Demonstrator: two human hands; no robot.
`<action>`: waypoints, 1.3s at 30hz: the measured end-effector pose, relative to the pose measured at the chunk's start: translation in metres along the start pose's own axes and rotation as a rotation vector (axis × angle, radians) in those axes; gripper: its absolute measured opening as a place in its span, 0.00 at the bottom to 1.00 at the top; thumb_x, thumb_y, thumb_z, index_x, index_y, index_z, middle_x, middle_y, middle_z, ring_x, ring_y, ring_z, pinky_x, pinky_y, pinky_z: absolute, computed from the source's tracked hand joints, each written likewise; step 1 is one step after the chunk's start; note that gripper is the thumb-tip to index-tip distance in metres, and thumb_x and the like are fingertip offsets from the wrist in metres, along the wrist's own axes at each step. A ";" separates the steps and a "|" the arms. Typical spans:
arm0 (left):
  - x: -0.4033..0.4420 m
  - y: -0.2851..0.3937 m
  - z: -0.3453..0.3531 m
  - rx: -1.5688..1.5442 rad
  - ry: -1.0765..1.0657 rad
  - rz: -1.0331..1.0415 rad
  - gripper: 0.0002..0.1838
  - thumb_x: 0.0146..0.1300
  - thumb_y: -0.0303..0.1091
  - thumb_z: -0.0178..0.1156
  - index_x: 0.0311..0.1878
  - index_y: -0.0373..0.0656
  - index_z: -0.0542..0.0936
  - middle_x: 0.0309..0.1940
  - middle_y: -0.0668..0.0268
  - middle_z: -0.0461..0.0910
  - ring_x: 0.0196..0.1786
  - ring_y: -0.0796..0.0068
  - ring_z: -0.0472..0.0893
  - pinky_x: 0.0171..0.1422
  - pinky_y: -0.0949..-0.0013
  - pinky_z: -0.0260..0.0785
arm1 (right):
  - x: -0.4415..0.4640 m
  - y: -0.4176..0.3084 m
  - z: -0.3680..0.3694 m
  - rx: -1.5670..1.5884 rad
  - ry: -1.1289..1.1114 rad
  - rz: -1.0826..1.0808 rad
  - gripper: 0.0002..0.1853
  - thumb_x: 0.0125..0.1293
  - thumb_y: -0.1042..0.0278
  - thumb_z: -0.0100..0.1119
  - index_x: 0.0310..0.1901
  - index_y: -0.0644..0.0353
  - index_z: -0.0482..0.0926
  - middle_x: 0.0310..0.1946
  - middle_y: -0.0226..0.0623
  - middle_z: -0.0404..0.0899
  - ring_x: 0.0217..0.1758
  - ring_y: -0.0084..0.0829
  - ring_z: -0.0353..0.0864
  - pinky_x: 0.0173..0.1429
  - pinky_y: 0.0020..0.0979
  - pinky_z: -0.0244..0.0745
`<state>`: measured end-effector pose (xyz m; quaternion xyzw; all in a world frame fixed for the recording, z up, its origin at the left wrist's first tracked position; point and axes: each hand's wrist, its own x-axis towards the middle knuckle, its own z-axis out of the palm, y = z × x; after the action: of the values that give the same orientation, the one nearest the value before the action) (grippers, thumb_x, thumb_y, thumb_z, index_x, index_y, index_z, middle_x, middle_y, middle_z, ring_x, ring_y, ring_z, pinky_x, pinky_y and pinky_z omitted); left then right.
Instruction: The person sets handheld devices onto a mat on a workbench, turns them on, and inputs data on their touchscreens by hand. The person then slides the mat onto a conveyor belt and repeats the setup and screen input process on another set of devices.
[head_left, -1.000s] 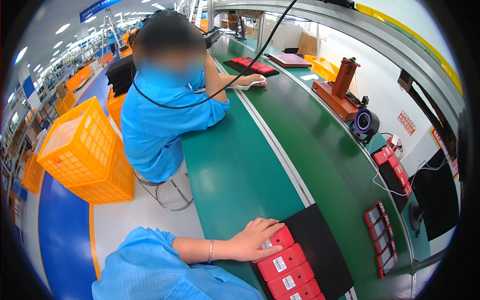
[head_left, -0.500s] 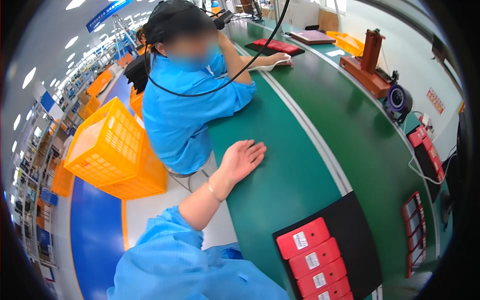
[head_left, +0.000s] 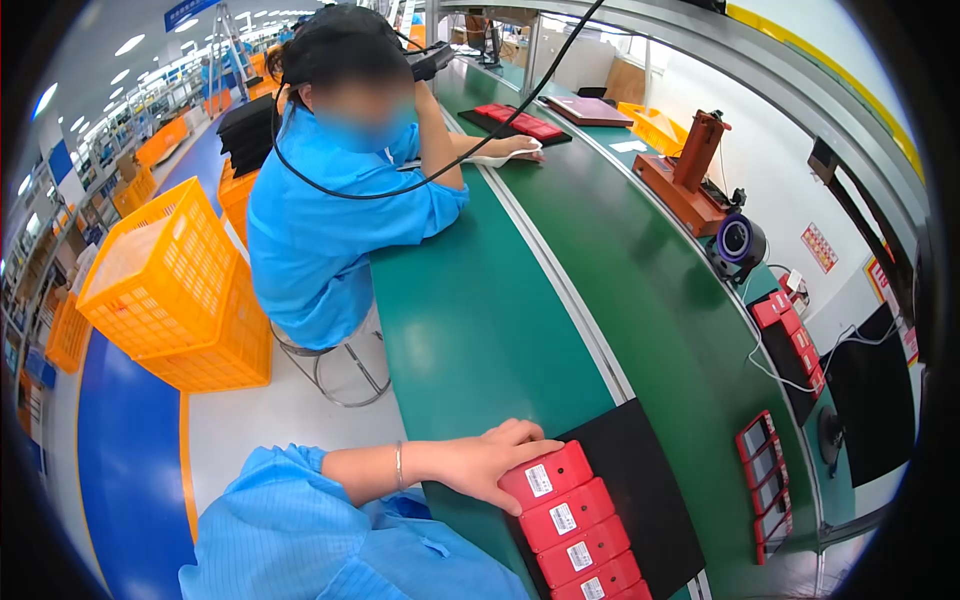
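My left hand (head_left: 490, 462) lies palm down over the end of a row of red rectangular cases on a black mat (head_left: 640, 480). Its thumb and fingers close around the edges of the endmost red case (head_left: 560, 470), which still lies flat on the mat. That case has a white printed label and a small dark hole. More red cases of the same kind (head_left: 568, 515) follow below it, side by side, the lowest cut off by the frame. A thin bracelet circles my left wrist. My right hand is out of view.
A person in blue (head_left: 320, 210) sits further along the green table (head_left: 480, 320), one hand by a white cable. Orange crates (head_left: 170, 280) are stacked left of a stool (head_left: 330, 370). Red devices with dark screens (head_left: 765, 485), a brown stand (head_left: 690, 175) and a round black device (head_left: 738, 240) line the right side.
My left hand was palm up with fingers spread above the green table. It has turned over, come down towards me and taken hold of the endmost red case. The view has shifted.
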<state>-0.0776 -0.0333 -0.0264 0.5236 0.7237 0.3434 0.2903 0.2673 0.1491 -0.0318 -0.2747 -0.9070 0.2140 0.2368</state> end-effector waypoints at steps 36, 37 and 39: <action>0.126 0.035 0.036 0.395 0.427 0.093 0.39 0.52 0.42 0.71 0.63 0.32 0.67 0.54 0.50 0.68 0.58 0.51 0.68 0.64 0.56 0.62 | 0.157 -0.019 0.043 -0.277 -0.154 0.210 0.35 0.59 0.54 0.63 0.61 0.72 0.66 0.50 0.52 0.71 0.56 0.50 0.73 0.60 0.44 0.72; 0.125 0.035 0.040 0.412 0.415 0.069 0.41 0.50 0.45 0.72 0.64 0.33 0.66 0.55 0.49 0.65 0.59 0.48 0.65 0.65 0.55 0.60 | 0.157 -0.021 0.048 -0.264 -0.162 0.188 0.35 0.59 0.54 0.63 0.61 0.72 0.66 0.50 0.52 0.71 0.56 0.50 0.73 0.60 0.44 0.72; 0.127 0.029 0.043 0.403 0.457 0.076 0.41 0.50 0.45 0.71 0.64 0.34 0.66 0.55 0.50 0.67 0.57 0.49 0.67 0.62 0.54 0.62 | 0.160 -0.021 0.054 -0.392 -0.161 0.169 0.38 0.56 0.54 0.65 0.62 0.71 0.64 0.49 0.53 0.71 0.56 0.51 0.73 0.59 0.45 0.73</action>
<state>-0.0642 0.1031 -0.0364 0.5066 0.8035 0.3126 -0.0028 0.1114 0.2146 -0.0141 -0.3723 -0.9210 0.0741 0.0871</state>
